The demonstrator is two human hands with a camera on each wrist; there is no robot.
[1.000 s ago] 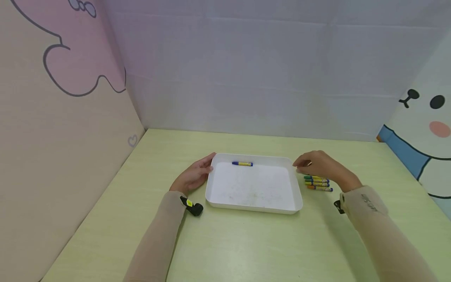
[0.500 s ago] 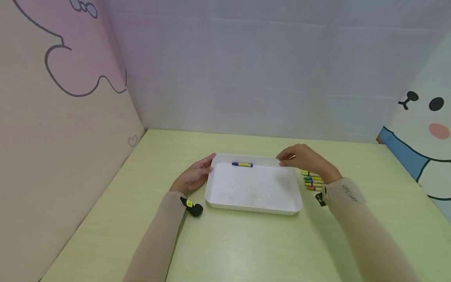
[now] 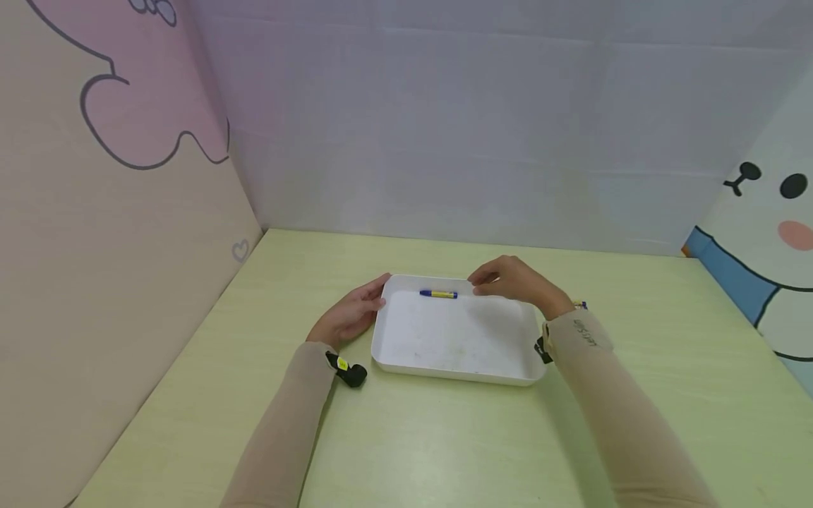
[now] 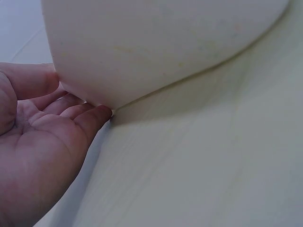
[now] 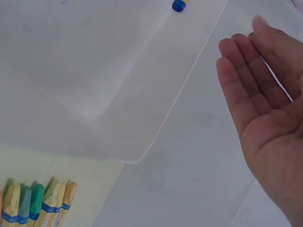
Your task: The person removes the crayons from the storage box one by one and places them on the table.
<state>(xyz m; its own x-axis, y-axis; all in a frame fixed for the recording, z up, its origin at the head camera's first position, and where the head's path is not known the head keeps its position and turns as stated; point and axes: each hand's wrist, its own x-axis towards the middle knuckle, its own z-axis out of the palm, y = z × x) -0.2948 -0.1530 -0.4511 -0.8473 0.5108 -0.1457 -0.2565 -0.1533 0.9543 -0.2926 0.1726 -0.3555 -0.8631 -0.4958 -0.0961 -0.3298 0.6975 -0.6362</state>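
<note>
A shallow white tray [image 3: 457, 339] lies on the table. Inside it, near the far wall, rests a blue crayon [image 3: 438, 294] in a yellow and blue wrapper; its blue end [image 5: 179, 5] shows in the right wrist view. My left hand [image 3: 349, 316] holds the tray's left side. In the left wrist view, the thumb touches the outer wall and the fingertips meet its lower edge. Above the tray's far right rim hovers my right hand [image 3: 511, 282], fingers fairly straight and together, thumb close to them. Nothing shows between them in the right wrist view [image 5: 270, 99].
Several crayons [image 5: 35, 201] lie side by side on the table to the tray's right. My right forearm hides most of them in the head view, leaving one wrapper end [image 3: 581, 305] visible. A pale wall [image 3: 406, 141] closes the table's far side.
My right hand has moved left from above the loose crayons, along the tray's far rim, toward the blue crayon. My left hand and the tray have stayed in place.
</note>
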